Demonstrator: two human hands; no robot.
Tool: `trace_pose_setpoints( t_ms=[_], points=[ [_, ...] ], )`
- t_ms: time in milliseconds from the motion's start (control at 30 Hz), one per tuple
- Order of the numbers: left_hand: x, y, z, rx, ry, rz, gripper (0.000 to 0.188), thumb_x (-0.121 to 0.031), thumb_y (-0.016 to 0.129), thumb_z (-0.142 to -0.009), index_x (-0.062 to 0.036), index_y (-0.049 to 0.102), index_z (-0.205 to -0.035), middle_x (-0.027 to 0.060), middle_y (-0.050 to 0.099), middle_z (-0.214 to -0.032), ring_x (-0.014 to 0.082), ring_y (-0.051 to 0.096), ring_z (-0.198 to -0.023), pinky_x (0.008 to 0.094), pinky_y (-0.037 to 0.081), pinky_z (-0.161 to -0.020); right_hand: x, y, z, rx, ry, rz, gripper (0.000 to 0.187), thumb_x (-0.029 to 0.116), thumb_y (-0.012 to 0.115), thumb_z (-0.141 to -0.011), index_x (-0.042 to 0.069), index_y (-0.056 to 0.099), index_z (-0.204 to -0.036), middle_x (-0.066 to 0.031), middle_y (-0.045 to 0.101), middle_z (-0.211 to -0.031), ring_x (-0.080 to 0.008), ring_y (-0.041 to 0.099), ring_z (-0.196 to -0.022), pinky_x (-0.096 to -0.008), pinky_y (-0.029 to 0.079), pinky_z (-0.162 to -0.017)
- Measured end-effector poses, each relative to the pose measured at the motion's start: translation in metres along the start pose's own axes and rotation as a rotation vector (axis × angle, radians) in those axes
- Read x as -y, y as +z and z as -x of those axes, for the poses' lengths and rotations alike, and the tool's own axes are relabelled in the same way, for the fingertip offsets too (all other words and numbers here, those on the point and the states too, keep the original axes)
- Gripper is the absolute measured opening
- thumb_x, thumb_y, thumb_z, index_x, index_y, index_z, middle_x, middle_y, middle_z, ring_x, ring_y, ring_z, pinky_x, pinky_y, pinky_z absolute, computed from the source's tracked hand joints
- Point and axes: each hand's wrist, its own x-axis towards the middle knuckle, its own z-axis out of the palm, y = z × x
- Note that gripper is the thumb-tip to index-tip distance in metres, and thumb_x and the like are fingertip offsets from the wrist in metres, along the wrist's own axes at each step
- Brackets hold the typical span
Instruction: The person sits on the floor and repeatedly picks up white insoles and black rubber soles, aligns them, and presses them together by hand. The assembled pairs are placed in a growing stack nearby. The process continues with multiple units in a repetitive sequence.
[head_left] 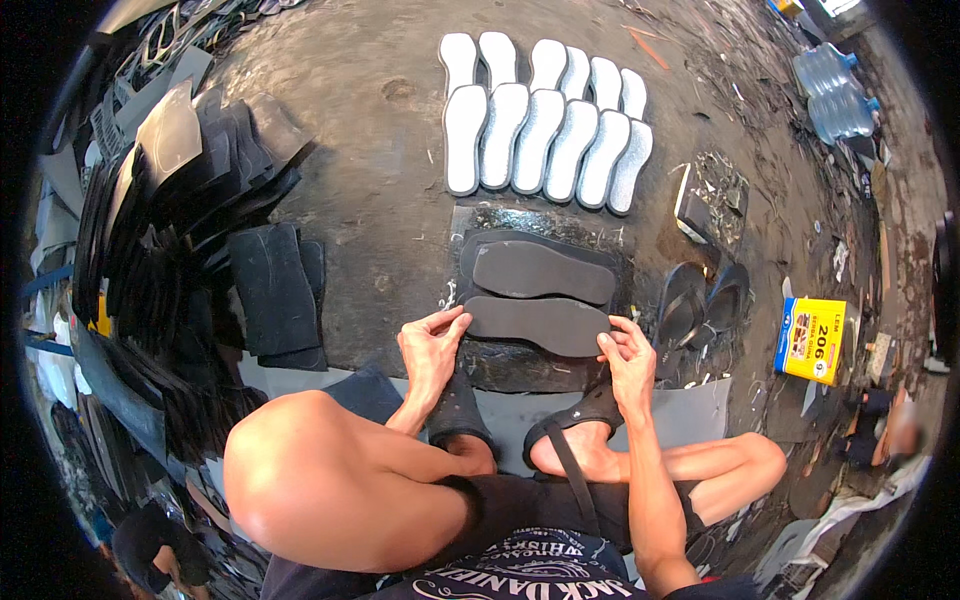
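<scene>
Between both hands lies a dark grey shoe sole point(537, 326), held lengthwise across in front of me. My left hand point(431, 355) pinches its left end between thumb and fingers. At its right end, my right hand point(629, 362) grips the edge the same way. Just beyond it a second grey sole point(543, 273) rests on a larger black sheet point(482, 243), which lies on a dark, shiny board point(500, 218). Farther off, two rows of soles with white, coated-looking tops point(541, 140) stand side by side on the floor.
Stacks of black sheets point(170, 300) crowd the left, with loose black pieces point(270, 290) nearer. To the right are black flip-flops point(683, 305), a littered tray point(712, 205), a yellow and blue box point(811, 340) and clear water jugs point(838, 95). Parts of other people show at the lower edges.
</scene>
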Motion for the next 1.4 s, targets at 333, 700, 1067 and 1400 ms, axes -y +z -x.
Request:
trace_pose_setpoints(
  t_ms=[333,700,1067,1400],
  points=[
    [-0.005,0.002,0.001,-0.001,0.033,-0.077,0.033,-0.021,0.09,-0.093,0.0001,0.086,-0.117,0.0117,0.085,-0.097,0.0114,0.074,-0.086,0.0293,0.059,-0.08,-0.01,0.001,-0.006,-0.025,-0.002,0.03,0.038,0.014,0.077,-0.106,0.005,0.07,-0.142,-0.0079,0.077,-0.106,-0.0124,0.071,-0.09,-0.0285,0.061,-0.076],
    [-0.004,0.005,-0.008,0.032,0.053,-0.1,0.029,-0.016,0.091,-0.092,0.0029,0.086,-0.115,0.0094,0.084,-0.09,0.0094,0.072,-0.081,0.0276,0.059,-0.075,-0.02,0.0,-0.011,-0.019,-0.015,0.117,0.041,0.015,0.079,-0.105,0.005,0.068,-0.143,-0.006,0.077,-0.109,-0.0111,0.07,-0.095,-0.0274,0.058,-0.078],
    [-0.011,-0.018,-0.075,0.469,-0.187,-0.143,0.01,-0.003,0.09,-0.087,0.004,0.084,-0.091,0.0086,0.078,-0.075,0.0111,0.069,-0.063,0.0281,0.058,-0.06,0.005,-0.012,-0.029,0.009,0.135,0.553,0.049,0.042,0.097,-0.086,0.003,0.067,-0.092,-0.0048,0.069,-0.069,-0.0117,0.068,-0.061,-0.0303,0.054,-0.055],
    [0.009,0.008,-0.023,0.135,0.201,-0.218,0.023,-0.014,0.088,-0.089,0.0008,0.075,-0.102,0.0084,0.075,-0.089,0.0144,0.07,-0.081,0.0343,0.058,-0.074,-0.021,-0.009,-0.032,-0.044,0.031,0.608,0.059,0.038,0.089,-0.092,0.004,0.062,-0.131,-0.0166,0.073,-0.1,-0.0337,0.073,-0.095,-0.0482,0.057,-0.085]
  ],
)
